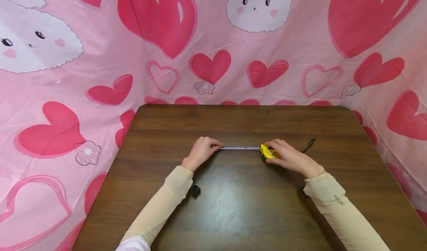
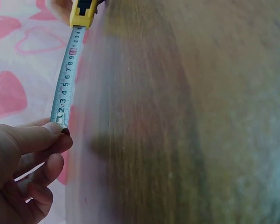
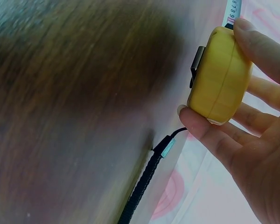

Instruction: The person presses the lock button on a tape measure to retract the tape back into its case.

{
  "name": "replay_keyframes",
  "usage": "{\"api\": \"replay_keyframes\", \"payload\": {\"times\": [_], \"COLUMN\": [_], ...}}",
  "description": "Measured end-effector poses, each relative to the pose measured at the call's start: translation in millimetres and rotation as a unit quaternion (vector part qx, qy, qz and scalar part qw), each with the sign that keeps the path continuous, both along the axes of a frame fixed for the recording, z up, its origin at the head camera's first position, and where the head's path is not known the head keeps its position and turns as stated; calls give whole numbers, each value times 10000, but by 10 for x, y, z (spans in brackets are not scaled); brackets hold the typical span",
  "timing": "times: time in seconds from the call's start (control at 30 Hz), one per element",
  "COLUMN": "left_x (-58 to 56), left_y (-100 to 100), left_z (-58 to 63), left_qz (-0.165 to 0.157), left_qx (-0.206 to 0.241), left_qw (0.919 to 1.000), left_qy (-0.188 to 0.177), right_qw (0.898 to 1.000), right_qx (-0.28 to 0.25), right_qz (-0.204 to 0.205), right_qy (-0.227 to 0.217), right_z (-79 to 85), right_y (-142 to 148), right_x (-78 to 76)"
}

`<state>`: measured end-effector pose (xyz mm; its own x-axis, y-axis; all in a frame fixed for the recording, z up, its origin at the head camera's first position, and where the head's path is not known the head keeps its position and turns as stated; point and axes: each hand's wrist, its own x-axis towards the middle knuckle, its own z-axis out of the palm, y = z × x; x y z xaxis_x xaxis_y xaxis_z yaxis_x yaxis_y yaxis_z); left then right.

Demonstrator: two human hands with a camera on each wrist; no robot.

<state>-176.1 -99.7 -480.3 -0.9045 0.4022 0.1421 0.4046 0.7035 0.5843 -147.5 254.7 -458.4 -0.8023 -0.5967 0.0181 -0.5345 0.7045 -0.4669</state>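
A yellow tape measure (image 1: 271,152) is held by my right hand (image 1: 288,157), its thumb and fingers round the case in the right wrist view. From the case a white blade (image 1: 240,147) runs left, drawn out a short way and straight. My left hand (image 1: 201,151) pinches the blade's end between thumb and fingertip. Numbers from about 2 upward show on the blade (image 2: 67,74) in the left wrist view, with the case (image 2: 83,14) at its far end. A metal clip (image 3: 197,63) sits on the case's side, and a black wrist strap (image 3: 144,182) hangs from it.
Both hands are over a brown wood-grain table (image 1: 217,206) with rounded far corners. A pink cloth (image 1: 213,39) printed with hearts and white faces hangs behind it and along both sides. Black wrist cameras (image 1: 194,190) show below the sleeves.
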Motion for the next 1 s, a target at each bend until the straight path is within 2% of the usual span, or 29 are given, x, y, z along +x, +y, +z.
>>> {"api": "replay_keyframes", "payload": {"times": [0.7,1.0], "left_x": [6,-4], "left_y": [100,153], "left_z": [21,26], "left_qz": [-39,-116], "left_qx": [56,20], "left_qw": [10000,9999], "left_qy": [-33,54], "right_qw": [9999,10000], "right_qx": [-55,-13], "right_qz": [59,14], "right_qy": [108,-18], "right_z": [-14,-9], "right_y": [-74,-103], "right_x": [-10,-15]}}
